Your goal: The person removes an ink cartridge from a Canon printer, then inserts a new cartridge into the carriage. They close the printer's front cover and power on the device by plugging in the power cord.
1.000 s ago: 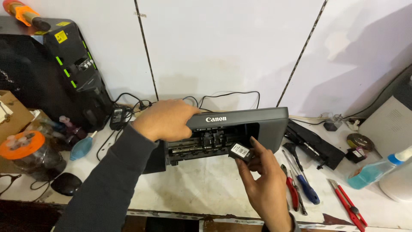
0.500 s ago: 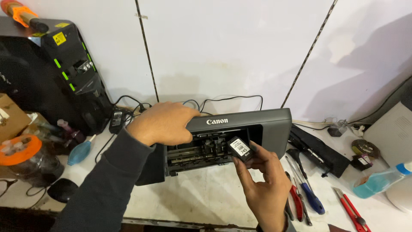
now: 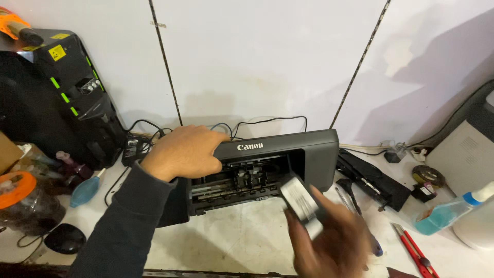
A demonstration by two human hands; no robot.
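Pulled nearer since before: small black ink cartridge (image 3: pixel 301 202) with white label, long axis tilted far-left, pinched by right hand (image 3: pixel 329 242); left hand (image 3: pixel 182 151) pressed flat on wide black plastic printer (image 3: pixel 319 152).

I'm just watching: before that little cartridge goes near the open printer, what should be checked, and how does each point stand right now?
1. Printer steadied: ok, the left hand rests on its top.
2. Front opening uncovered: ok, the inner parts show.
3. Cartridge gripped firmly: cannot tell, the right hand is blurred.
4. Cartridge turned the proper way: cannot tell, blurred.
5. Space before the opening free: ok, bare table there.
6. Red-handled tools out of the way: ok, off to the side.
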